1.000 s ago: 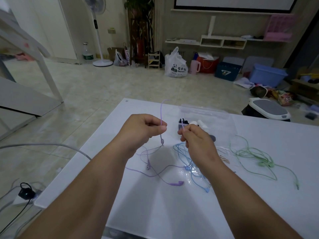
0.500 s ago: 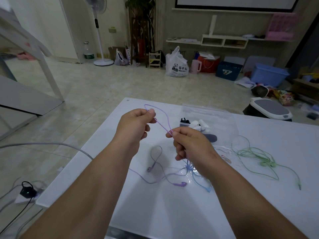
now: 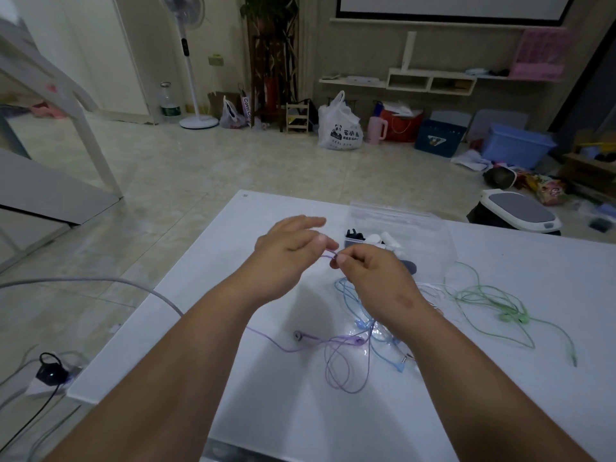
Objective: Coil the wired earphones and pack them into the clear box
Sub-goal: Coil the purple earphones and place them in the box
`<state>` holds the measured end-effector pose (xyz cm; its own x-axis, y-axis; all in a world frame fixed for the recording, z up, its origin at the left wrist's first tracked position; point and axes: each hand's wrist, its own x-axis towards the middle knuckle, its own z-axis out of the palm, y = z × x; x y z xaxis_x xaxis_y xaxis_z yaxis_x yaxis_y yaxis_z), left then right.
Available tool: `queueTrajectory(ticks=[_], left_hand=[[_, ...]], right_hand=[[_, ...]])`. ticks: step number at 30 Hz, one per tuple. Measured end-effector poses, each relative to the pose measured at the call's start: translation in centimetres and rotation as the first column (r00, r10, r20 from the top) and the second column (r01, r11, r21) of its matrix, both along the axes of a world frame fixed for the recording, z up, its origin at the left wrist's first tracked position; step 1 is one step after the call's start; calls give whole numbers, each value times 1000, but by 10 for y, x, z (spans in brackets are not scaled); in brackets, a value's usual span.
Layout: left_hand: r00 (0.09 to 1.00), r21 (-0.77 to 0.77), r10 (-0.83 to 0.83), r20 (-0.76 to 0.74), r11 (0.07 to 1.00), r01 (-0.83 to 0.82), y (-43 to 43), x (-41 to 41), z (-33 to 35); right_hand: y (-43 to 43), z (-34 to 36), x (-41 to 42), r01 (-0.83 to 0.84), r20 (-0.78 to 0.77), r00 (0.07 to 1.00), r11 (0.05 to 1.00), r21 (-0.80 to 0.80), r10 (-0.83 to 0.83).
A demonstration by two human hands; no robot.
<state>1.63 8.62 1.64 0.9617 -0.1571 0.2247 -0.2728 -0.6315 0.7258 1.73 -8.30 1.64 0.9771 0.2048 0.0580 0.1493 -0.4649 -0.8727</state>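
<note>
Pinching purple earphones (image 3: 359, 341), looped below right grip (image 3: 373, 275)

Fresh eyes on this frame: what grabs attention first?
Two hands meet mid-frame over the white table: the right hand pinches the cable of the purple earphones, and the left hand beside it is spread and blurred. Below them lie tangled blue earphones. Green earphones sprawl to the right, and the clear box sits just behind.

Your room is dim, with a cool bluish cast. Your forearms (image 3: 186, 361) throw soft shadows on the glossy white rectangular table (image 3: 283, 428). Your left hand (image 3: 286, 248) is motion-blurred, and straight lines bow near the edges.
</note>
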Motion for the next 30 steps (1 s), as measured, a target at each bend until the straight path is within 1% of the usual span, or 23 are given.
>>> queueTrajectory(ticks=[2,4,6,7,9,11,13,16,19,20,21,26,30], left_hand=[[1000,64,13,-13,998,-12,0,2,0],[999,132,51,-3,990,-50,0,2,2],[994,93,103,-41,991,-99,-3,0,5],[989,67,142,-38,988,-139,-5,-1,5],[967,45,253,23,966,-254,-4,1,6],[917,-23,388,92,922,-387,2,6,5],[844,-174,525,107,846,-504,11,11,3],[735,-384,677,29,686,-617,22,15,1],[645,-530,760,-82,515,-674,31,19,-1],[622,-557,775,-111,470,-685,34,20,-1],[609,-562,783,-129,448,-695,37,21,-2],[585,-488,802,-120,465,-738,38,17,0],[566,-516,812,-145,426,-743,35,13,3]], right_hand=[[-1,0,1,4,0,1000,1000,16,-4],[0,-1,2,12,-52,999,993,115,-6],[2,-1,2,32,-131,991,966,255,2],[3,-1,2,39,-168,986,953,301,13],[3,2,1,44,-225,974,941,336,35],[0,4,1,36,-274,959,933,358,68],[-6,4,1,0,-303,945,924,382,126],[-13,3,3,-81,-309,925,909,408,221],[-19,5,5,-168,-307,907,917,361,287],[-21,5,5,-191,-308,902,921,340,302],[-22,6,5,-205,-314,896,920,333,313],[-20,10,4,-110,-399,857,873,474,325],[-23,13,0,-193,-448,808,891,410,382]])
